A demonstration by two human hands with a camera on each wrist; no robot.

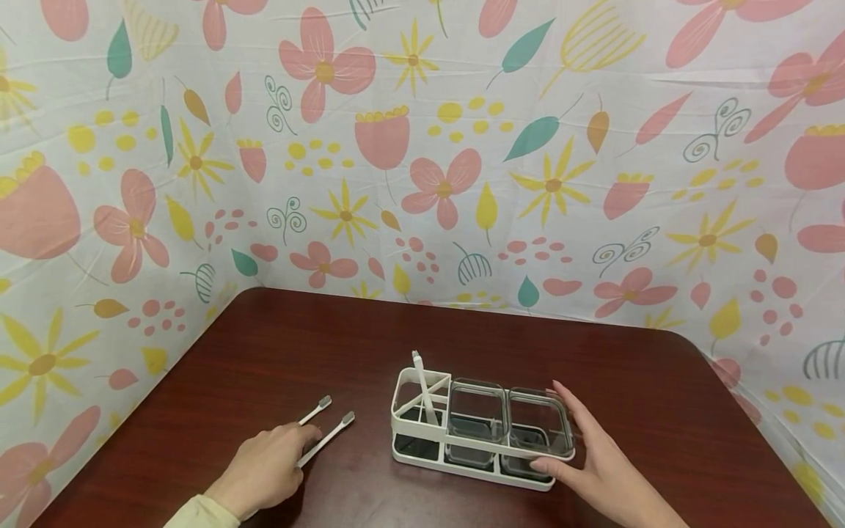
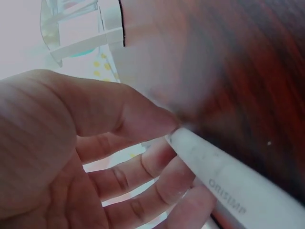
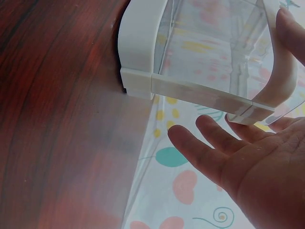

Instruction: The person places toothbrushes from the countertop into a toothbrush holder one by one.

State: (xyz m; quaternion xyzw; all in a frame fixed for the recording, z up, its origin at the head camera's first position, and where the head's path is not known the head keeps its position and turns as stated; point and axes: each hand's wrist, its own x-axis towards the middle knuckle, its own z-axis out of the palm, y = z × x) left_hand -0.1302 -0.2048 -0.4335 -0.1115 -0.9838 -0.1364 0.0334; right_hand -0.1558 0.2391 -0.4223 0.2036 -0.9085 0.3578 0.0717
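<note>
On the left of the table, my left hand (image 1: 264, 466) pinches the handle end of a white toothbrush (image 1: 326, 438) between thumb and fingers. Lettering shows on a white toothbrush handle (image 2: 224, 179) in the left wrist view. A second toothbrush (image 1: 315, 411) with a grey head lies just beyond, its handle partly hidden by the hand. My right hand (image 1: 597, 462) grips the right end of a white toothbrush holder (image 1: 475, 442), thumb at the near rim and fingers behind. A white toothbrush (image 1: 423, 389) leans upright in its divided left section. Two clear cups (image 1: 477, 411) fill the other sections.
The dark red-brown wooden table (image 1: 317, 337) has rounded far corners. A white cloth (image 1: 422, 183) printed with flowers and leaves hangs behind it and along both sides.
</note>
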